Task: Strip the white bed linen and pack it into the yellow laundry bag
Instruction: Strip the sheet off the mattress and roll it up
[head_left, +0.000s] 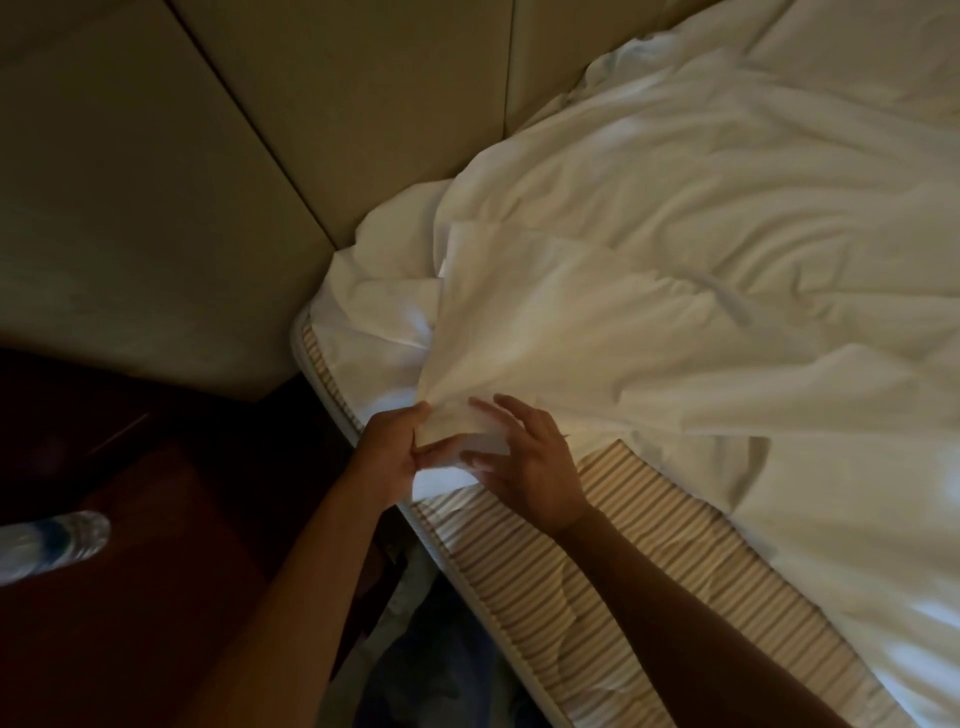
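Note:
A rumpled white sheet (701, 249) covers most of the bed and is pulled back from the near corner, baring the striped mattress (597, 561). My left hand (392, 452) grips a bunched corner of the sheet at the mattress edge. My right hand (524, 462) lies next to it with fingers spread, touching the same bunch of cloth; I cannot make out a firm grip. No yellow laundry bag is in view.
A padded beige headboard wall (182, 182) runs behind the bed's corner. A dark wooden bedside table (130, 597) stands at the left with a clear plastic water bottle (52, 545) lying on it. Dark floor and cloth fill the gap below the mattress.

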